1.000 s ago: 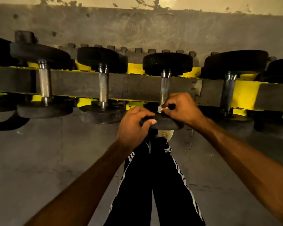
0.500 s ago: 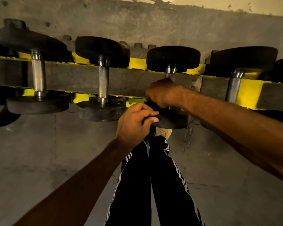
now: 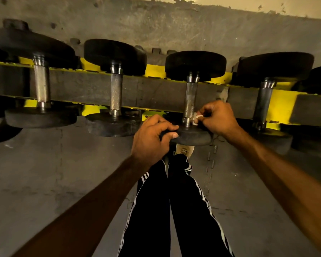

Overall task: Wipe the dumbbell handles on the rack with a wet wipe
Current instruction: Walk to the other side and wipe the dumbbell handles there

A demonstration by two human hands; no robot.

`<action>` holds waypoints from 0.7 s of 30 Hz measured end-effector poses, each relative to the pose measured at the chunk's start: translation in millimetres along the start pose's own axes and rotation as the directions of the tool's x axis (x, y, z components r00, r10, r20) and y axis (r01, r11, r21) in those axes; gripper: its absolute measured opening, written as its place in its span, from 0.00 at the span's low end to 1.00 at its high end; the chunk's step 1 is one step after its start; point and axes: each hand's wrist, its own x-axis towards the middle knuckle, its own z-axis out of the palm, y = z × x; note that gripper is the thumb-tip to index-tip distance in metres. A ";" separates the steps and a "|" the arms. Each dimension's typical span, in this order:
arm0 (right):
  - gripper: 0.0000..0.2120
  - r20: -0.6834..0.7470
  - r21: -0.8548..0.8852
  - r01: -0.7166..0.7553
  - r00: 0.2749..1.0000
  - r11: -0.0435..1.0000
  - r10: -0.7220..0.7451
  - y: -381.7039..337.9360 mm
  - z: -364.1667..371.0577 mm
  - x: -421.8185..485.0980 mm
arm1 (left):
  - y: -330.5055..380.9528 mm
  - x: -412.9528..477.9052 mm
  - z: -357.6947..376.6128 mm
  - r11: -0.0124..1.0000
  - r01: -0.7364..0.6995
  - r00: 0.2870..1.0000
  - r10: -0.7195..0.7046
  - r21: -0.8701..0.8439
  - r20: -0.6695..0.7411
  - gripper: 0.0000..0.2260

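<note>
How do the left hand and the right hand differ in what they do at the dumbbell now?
The left hand grips the rim of the near weight plate, while the right hand pinches a white wet wipe. The left hand sits lower, at the plate; the right hand is beside the lower end of the knurled handle. Both work on the same dumbbell.

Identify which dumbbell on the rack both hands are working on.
The third clearly visible dumbbell from the left: the left hand grips its near weight, and the right hand pinches the wet wipe by its handle. The others are untouched.
</note>
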 end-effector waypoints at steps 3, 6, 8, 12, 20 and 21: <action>0.13 0.161 0.199 -0.195 0.973 0.961 0.164 3.9 10.4 21.8 | -1.1 -1.3 -3.4 1.000 0.005 1.000 -0.005 -0.003 -0.007 0.08; 0.14 0.278 0.181 -0.256 0.940 0.950 0.200 -1.3 8.6 41.6 | 1.4 2.4 -2.3 1.000 0.011 1.000 -0.011 -0.011 -0.019 0.08; 0.14 0.323 0.159 -0.273 0.923 0.949 0.211 0.0 7.4 47.5 | 3.6 3.3 0.7 1.000 0.011 1.000 -0.012 -0.022 -0.015 0.08; 0.12 0.404 0.155 -0.296 0.890 0.943 0.213 11.1 4.1 45.7 | 3.7 2.0 2.4 0.999 0.037 0.999 -0.036 -0.027 0.013 0.09; 0.06 0.245 0.249 -0.101 0.969 0.963 0.039 2.6 -27.4 -4.4 | 5.2 4.3 -6.5 0.999 0.029 0.995 -0.031 0.017 0.091 0.09; 0.06 0.213 0.233 -0.041 0.977 0.972 -0.010 -2.6 -29.2 -4.7 | 6.1 4.7 -6.8 0.999 0.027 0.996 -0.029 0.024 0.089 0.09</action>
